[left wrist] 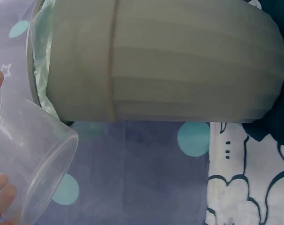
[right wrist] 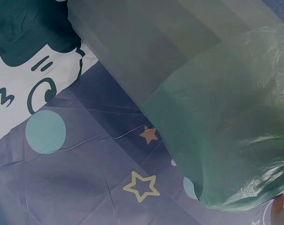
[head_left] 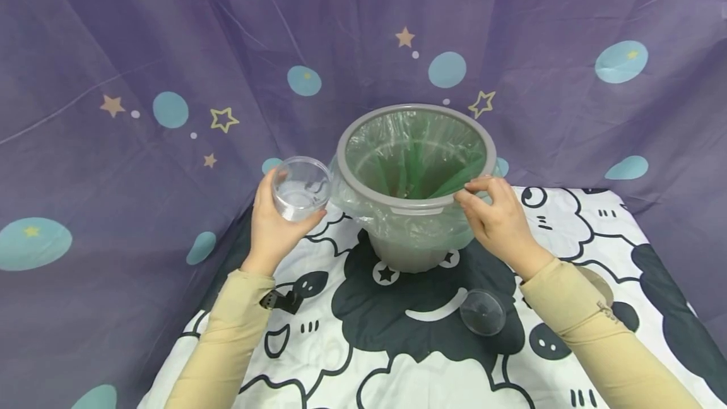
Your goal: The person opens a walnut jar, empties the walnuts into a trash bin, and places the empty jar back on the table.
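My left hand (head_left: 278, 223) grips a clear plastic jar (head_left: 301, 188), tilted with its mouth up, just left of a grey trash bin (head_left: 406, 251). In the left wrist view, fingertips (left wrist: 1, 192) press against the jar wall. A thin greenish bag (head_left: 414, 226) lines the bin and folds out over its rim ring (head_left: 343, 163). My right hand (head_left: 502, 223) is at the bin's front right rim, fingers bent and thumb near the index finger. I cannot tell whether those fingertips pinch anything. The bag's outer fold (right wrist: 235, 140) fills much of the right wrist view.
A clear round lid (head_left: 483, 312) lies on the patterned black-and-white cloth (head_left: 431, 371), in front of the bin. Behind hangs a purple curtain (head_left: 363, 30) with stars and blue spots. A round beige object (head_left: 597, 284) shows partly behind the right sleeve.
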Demonstrator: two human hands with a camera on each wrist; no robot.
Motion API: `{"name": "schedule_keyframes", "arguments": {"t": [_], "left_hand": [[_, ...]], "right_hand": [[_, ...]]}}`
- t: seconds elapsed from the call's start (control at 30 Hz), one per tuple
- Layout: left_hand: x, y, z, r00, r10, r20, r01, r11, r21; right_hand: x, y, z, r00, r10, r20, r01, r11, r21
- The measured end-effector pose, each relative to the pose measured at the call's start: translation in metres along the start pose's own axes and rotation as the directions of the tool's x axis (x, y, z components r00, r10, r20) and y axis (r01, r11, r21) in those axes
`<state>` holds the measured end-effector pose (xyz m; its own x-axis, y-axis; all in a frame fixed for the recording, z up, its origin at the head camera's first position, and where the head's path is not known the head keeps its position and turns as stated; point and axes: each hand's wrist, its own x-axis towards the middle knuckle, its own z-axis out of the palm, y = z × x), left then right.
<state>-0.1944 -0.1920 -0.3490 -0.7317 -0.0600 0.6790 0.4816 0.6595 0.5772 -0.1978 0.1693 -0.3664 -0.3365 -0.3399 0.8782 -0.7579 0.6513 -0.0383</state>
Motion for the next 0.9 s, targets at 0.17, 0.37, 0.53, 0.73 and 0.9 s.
{"name": "schedule_keyframes", "arguments": {"t": [0.17,0.37,0.53,0.73,0.9], "left_hand": [[-0.013,-0.013,0.000,0.996,-0.090,-0.018,0.090,0.996,-0.014],[-0.029,-0.027,0.003,0.989,-0.148,0.024,0.148,0.989,-0.006],[-0.044,-0.035,0.006,0.977,-0.203,0.058,0.203,0.979,-0.001],[-0.053,-0.044,0.011,0.974,-0.216,0.072,0.218,0.976,-0.023],[-0.057,-0.053,0.017,0.962,-0.258,0.094,0.263,0.963,-0.050]], "right_hand": [[0.000,0.000,0.003,1.000,0.000,0.005,0.000,1.000,0.010],[-0.001,0.000,0.003,1.000,0.007,0.002,-0.007,1.000,0.011],[-0.002,0.000,0.002,1.000,0.013,0.002,-0.013,1.000,0.007],[-0.003,0.000,0.002,1.000,0.018,-0.004,-0.018,1.000,0.007],[-0.002,0.001,0.001,1.000,0.019,-0.016,-0.019,1.000,0.006]]}}
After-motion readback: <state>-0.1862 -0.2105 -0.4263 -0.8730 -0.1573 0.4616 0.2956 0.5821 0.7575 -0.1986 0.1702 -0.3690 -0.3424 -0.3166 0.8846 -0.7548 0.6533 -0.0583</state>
